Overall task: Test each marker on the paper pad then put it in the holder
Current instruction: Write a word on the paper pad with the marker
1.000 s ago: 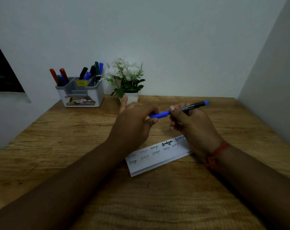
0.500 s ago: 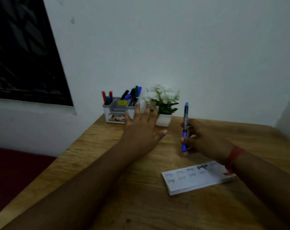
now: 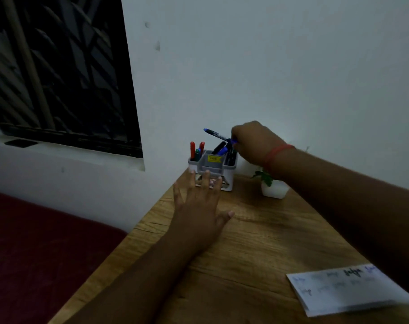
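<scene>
Wooden desk (image 3: 257,242): right hand (image 3: 252,141) holds marker (image 3: 216,134) above holder (image 3: 211,169).

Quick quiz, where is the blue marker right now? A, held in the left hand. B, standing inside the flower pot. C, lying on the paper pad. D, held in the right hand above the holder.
D: the right hand grips the blue marker, tilted, just above the holder, while the left hand is spread open and holds nothing.

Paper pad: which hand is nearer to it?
Left. The left hand lies open on the table, up-left of the paper pad; the right hand holds the blue marker over the holder.
</scene>
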Tool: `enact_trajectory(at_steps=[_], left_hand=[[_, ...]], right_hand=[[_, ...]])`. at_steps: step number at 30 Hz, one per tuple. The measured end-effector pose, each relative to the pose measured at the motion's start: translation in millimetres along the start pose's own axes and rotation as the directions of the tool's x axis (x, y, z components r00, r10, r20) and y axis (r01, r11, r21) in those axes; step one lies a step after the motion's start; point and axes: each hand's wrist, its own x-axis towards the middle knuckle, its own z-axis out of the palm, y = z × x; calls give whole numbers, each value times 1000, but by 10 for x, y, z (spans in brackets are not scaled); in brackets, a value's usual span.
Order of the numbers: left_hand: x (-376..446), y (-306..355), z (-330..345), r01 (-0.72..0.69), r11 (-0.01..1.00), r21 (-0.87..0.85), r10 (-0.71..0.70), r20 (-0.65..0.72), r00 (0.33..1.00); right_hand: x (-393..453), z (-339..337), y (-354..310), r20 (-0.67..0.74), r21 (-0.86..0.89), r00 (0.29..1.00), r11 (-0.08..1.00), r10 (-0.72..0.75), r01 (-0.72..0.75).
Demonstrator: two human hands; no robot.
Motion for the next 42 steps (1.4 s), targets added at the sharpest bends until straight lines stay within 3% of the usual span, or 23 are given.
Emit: enact_trajectory(at_steps=[7, 13, 31, 42], left_hand=[[8, 51, -27, -48, 999, -27, 48, 6, 999], [47, 48, -10, -55, 998, -30, 54, -13, 998], [53, 68, -3, -48, 997, -60, 51, 37, 998], [67, 77, -28, -52, 996, -78, 57, 61, 997]], right_hand=[[696, 45, -65, 100, -230, 992, 969, -73, 94], [924, 84, -71, 110, -311, 988, 940, -110, 140], [1112, 278, -160, 137, -281, 986, 950, -97, 133], [1046, 467, -275, 272, -146, 961, 985, -49, 92]])
